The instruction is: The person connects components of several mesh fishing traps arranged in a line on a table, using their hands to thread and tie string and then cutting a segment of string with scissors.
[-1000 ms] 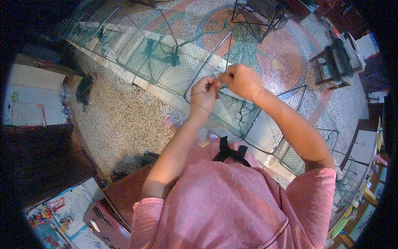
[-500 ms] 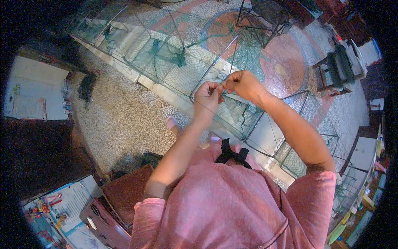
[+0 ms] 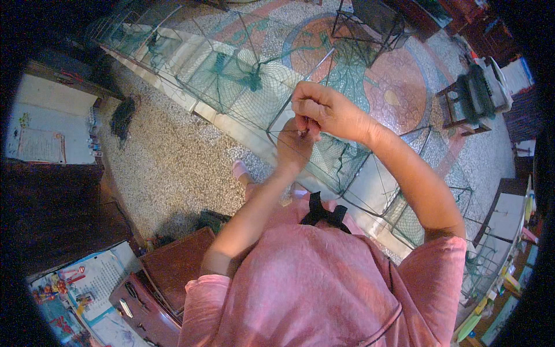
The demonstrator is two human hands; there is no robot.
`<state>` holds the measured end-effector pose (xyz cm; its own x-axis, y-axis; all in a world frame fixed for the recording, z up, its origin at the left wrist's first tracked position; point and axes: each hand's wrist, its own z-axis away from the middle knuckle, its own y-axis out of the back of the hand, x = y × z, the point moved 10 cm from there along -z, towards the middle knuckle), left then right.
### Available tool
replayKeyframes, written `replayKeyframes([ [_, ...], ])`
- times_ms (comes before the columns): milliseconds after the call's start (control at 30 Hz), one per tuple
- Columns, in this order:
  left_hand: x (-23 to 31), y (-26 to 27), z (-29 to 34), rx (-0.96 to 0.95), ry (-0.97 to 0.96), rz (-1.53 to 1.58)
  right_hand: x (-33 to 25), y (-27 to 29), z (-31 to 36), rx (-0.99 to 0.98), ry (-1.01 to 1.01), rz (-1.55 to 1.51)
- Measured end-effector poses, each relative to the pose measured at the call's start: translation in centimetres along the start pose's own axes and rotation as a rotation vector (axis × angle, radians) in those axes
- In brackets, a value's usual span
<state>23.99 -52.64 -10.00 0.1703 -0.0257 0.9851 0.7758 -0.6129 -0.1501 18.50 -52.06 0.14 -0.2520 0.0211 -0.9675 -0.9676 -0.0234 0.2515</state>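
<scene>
A long folding net trap [image 3: 231, 87] of green mesh on thin dark frames stretches across in front of me. My right hand [image 3: 326, 113] is closed, its fingers curled down and pressed together just over the left. Close below it and touching or almost touching, my left hand [image 3: 295, 147] is closed too, its fingertips mostly covered by the right hand. What they pinch is too small and hidden to make out. Both hands are above the mesh, beside one of the trap's frame rods [image 3: 280, 113]. A thin dark line runs past the left hand.
Pale slabs [image 3: 222, 124] lie under the trap on the pebbled floor [image 3: 173, 156]. A stool [image 3: 471, 104] with dark cloth stands at the right, a dark folding frame [image 3: 370, 29] at the far side. A brown case [image 3: 179, 260] and a paper-covered table [image 3: 98, 289] are at lower left.
My right hand has moved left and turned over, fingers now curled down above the left hand. The left hand has turned and shifted slightly under it. The trap has hardly moved.
</scene>
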Motion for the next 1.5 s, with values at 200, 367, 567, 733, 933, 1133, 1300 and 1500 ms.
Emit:
replayKeyframes([
  [200, 0.0, 0.1, -0.4, 0.1, 0.03, -0.155, -2.3, 1.5, -1.5, 0.154, 0.098, -0.253],
  [367, -0.6, -0.1, -0.5, 0.149, 0.114, -0.143, -2.2, 1.9, -2.3, 0.239, 0.118, -0.358],
  [567, -0.1, 0.1, -0.2, 0.115, 0.066, -0.214, -0.4, 6.3, -1.4, 0.441, 0.033, -0.308],
  [733, -4.1, 0.7, 3.4, -0.283, 0.312, -0.154, 1.2, 7.7, 0.5, 0.553, -0.094, -0.31],
  [933, 4.8, -0.5, 6.7, -1.272, 0.357, -0.415, 3.5, 8.7, 4.1, 0.701, -0.348, -0.318],
  [1133, 14.1, -2.4, -1.5, -1.451, 0.044, -0.435, 7.8, 7.0, 5.2, 0.526, -0.677, -0.04],
  [1300, 16.4, -6.6, -13.8, -1.015, -0.467, -0.653, 8.9, 6.8, 0.5, 0.256, -0.785, 0.065],
  [1500, 8.8, -11.8, -18.4, -1.184, -0.689, -0.849, 9.5, 8.5, -1.4, 0.784, -0.474, -0.718],
])
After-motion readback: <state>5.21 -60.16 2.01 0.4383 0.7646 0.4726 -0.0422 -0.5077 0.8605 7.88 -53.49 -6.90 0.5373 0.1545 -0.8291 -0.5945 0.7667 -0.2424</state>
